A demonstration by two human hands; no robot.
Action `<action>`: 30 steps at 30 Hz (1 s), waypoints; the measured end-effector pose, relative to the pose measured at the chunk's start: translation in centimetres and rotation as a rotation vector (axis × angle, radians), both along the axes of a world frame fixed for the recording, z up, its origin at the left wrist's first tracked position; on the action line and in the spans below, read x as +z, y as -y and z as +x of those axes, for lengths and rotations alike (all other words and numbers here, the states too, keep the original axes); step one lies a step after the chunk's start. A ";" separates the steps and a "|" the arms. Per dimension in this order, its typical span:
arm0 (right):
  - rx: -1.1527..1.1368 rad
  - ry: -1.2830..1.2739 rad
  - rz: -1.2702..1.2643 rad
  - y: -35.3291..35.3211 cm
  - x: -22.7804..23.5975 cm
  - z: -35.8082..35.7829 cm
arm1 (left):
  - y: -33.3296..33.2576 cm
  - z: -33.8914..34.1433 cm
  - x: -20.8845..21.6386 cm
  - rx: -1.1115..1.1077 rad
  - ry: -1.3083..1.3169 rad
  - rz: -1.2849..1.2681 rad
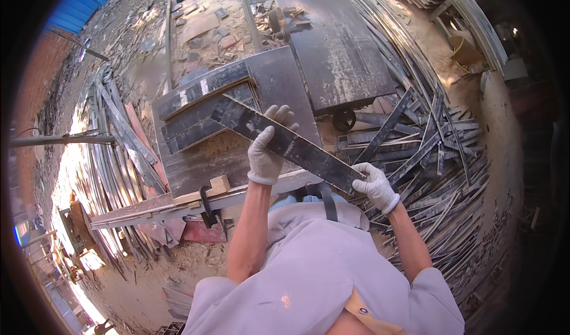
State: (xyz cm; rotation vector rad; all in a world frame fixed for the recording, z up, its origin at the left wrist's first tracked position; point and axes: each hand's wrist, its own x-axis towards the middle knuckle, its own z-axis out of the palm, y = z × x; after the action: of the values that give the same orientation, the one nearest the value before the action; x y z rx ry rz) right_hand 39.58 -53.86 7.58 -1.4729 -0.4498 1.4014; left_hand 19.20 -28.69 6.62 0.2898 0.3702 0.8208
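A long, dark-faced plywood strip (pixel 291 147) slants across in front of me, its far left end over the worktable (pixel 285 76). My left hand (pixel 268 148), in a white knit glove, grips it left of its middle, with the thumb on the near side and the fingers beyond the far edge. Closed round its near right end is my gloved right hand (pixel 375 185). Left of the strip, several dark boards (pixel 205 110) lie stacked on the table. A wooden block (pixel 219 185) and a black clamp (pixel 206 207) sit at the table's front edge.
To the right lies a tangled heap of dark strips (pixel 427 139). Long strips (pixel 110 174) are piled on the left. Beyond the worktable stands another dark panel surface (pixel 338 44) with a wheel (pixel 344 120) beneath it. Scraps litter the far ground (pixel 202 29).
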 end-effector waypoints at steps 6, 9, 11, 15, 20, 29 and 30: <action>0.505 0.972 -0.054 -1.0 2.7 0.2 | 2.9 7.5 1.4 0.063 -0.242 -0.154; 0.368 0.782 -0.067 -1.1 0.9 1.4 | 3.8 10.7 1.4 0.080 -0.429 -0.177; 0.381 0.621 -0.131 -1.4 0.6 2.1 | 4.1 12.5 1.6 0.102 -0.525 -0.191; 0.400 0.599 -0.194 -0.7 -0.5 2.9 | 3.9 15.1 1.7 0.050 -0.691 -0.198; 0.369 0.572 -0.247 -2.1 -0.4 3.9 | 1.7 17.2 -1.2 -0.074 -0.719 -0.264; 0.388 0.625 -0.420 -5.4 -1.8 5.9 | -1.6 20.4 -3.7 -0.209 -0.697 -0.325; 0.396 0.647 -0.428 -5.6 -2.1 6.1 | -2.2 20.4 -3.9 -0.230 -0.662 -0.331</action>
State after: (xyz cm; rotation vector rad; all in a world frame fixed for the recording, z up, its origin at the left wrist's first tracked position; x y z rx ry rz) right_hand 45.71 -48.24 5.49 -2.2955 -0.9256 1.3442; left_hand 39.62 -26.49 2.74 0.2817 1.0604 0.4073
